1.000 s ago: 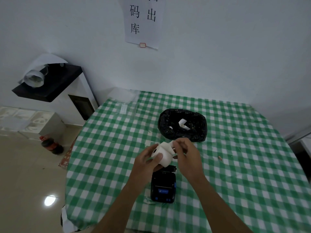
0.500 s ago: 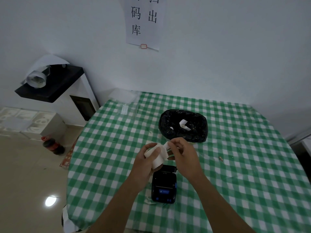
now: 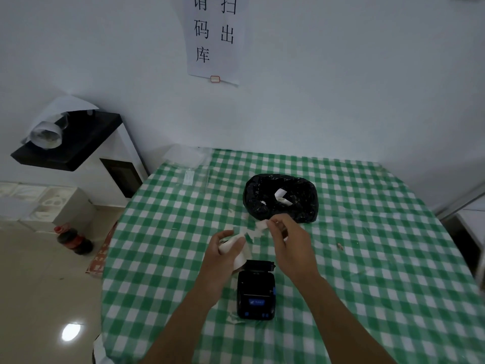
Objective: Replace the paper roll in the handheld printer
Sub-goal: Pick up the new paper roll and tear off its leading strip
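Note:
My left hand point(image 3: 226, 254) grips a white paper roll point(image 3: 241, 257) just above the table. My right hand point(image 3: 288, 241) pinches a clear wrapper or loose end point(image 3: 258, 228) that stretches from the roll towards the upper right. Right below the roll lies the black handheld printer point(image 3: 256, 292) on the green checked tablecloth point(image 3: 367, 258), its lid raised at the far end and its blue label facing me.
A black plastic bag point(image 3: 282, 197) with paper scraps inside sits just beyond my hands. Clear plastic packaging point(image 3: 189, 164) lies at the table's far left corner. A crumpled scrap point(image 3: 235, 317) lies left of the printer. Left of the table, a black shelf point(image 3: 68, 143) and a bottle point(image 3: 74, 239) on the floor.
My hands have drawn apart: the right one pulled the wrapper away up and to the right, while the left one lowered the roll slightly towards the printer.

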